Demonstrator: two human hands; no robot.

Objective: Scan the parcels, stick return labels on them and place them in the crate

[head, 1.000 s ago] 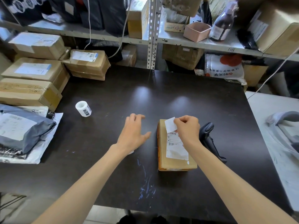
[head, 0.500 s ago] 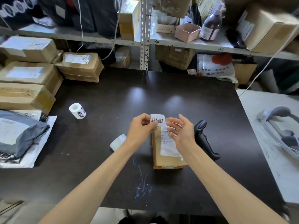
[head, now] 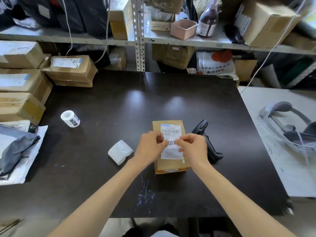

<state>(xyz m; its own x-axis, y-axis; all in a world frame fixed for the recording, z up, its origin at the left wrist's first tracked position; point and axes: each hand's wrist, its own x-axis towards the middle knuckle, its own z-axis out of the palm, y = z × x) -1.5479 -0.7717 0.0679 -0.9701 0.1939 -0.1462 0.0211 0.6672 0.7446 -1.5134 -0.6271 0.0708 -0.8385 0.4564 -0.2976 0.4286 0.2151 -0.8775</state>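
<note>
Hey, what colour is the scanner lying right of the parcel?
Black; the scanner beside the parcel shows best in the head view.

head cam | wide-angle | faces forward-down | close over table (head: 119, 103)

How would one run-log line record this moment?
step: labelling | left hand: pinches label | right hand: pinches label | parcel: under label, on table | scanner: beside parcel
</note>
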